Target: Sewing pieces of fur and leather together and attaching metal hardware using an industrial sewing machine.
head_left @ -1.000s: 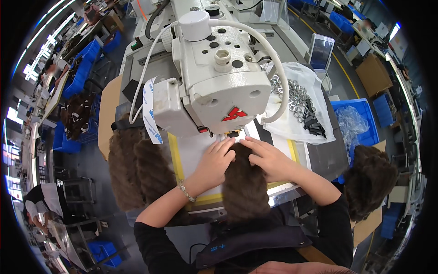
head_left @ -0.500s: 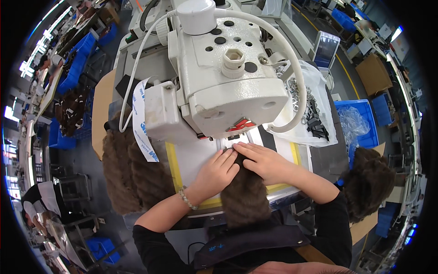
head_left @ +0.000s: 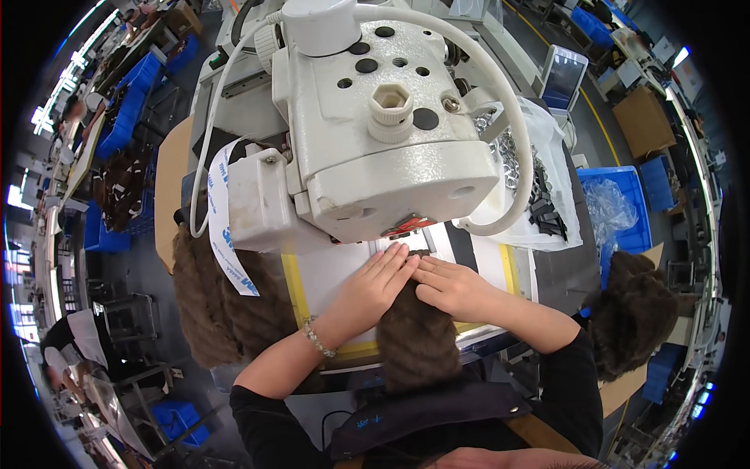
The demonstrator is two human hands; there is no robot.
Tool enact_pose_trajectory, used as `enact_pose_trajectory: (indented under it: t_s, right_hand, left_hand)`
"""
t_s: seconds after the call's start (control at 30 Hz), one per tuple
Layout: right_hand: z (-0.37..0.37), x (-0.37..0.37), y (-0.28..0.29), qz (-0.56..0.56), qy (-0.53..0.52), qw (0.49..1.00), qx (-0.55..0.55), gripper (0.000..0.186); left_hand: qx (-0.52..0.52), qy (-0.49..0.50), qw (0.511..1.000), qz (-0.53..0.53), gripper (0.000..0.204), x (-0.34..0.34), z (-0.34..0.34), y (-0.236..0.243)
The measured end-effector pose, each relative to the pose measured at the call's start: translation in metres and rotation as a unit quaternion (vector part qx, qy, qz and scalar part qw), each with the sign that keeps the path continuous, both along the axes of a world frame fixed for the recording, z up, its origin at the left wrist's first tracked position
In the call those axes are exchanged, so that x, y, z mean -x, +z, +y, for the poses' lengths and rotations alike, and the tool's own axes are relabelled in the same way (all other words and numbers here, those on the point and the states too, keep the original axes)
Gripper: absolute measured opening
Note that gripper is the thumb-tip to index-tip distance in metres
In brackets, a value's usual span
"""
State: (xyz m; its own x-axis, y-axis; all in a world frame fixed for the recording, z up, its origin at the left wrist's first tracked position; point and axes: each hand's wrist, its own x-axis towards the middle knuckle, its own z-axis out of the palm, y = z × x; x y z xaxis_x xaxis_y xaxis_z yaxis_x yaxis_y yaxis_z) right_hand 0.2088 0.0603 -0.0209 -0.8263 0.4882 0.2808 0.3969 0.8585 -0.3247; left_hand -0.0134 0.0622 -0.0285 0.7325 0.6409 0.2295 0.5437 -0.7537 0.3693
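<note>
A strip of brown fur runs from my lap up onto the white work plate, its far end under the head of a white sewing machine. My left hand lies flat on the fur's left edge, fingers stretched toward the machine's needle area, a beaded bracelet on that wrist. From the right side, my right hand grips the fur, fingers over its top and thumb lower down. The fingertips of both hands nearly meet just in front of the machine. The needle itself is hidden beneath the head.
More brown fur lies left of the plate, and another bundle sits at the right. A white bag holds metal rings and black pieces. Beyond it stands a blue bin with clear plastic. Tape hangs from the machine.
My right hand's fingers have drawn back a little and closed together on the fur. My left fingertips have slid slightly forward. The machine appears shifted slightly in view.
</note>
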Motion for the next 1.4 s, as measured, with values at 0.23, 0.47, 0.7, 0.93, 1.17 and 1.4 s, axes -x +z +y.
enact_pose_trajectory:
  t_s: [0.23,0.47,0.7,0.93,1.17,1.4]
  right_hand:
    - [-0.001,0.0,0.007,0.017,-0.02,1.0,-0.008,0.015]
    - [-0.003,-0.001,0.007,0.019,-0.032,0.999,-0.006,0.015]
    - [-0.003,0.003,0.026,0.018,-0.109,0.994,-0.012,0.03]
    - [-0.01,0.003,0.012,0.033,-0.167,0.983,0.062,0.051]
    - [-0.01,0.0,0.012,0.026,-0.147,0.987,0.058,0.05]
    - [-0.008,0.001,0.006,0.013,-0.134,0.991,0.023,0.038]
  left_hand:
    - [-0.047,-0.003,0.999,0.004,0.044,0.003,-0.001,-0.001]
    - [-0.075,0.0,0.997,0.001,0.037,0.005,-0.003,0.0]
    - [-0.066,0.003,0.998,-0.019,0.031,0.008,-0.004,0.0]
    - [-0.078,0.002,0.997,-0.008,0.029,0.006,-0.005,0.003]
    - [-0.077,-0.006,0.997,-0.004,0.028,0.007,-0.005,0.002]
    - [-0.069,0.015,0.997,-0.01,0.03,0.005,-0.003,0.009]
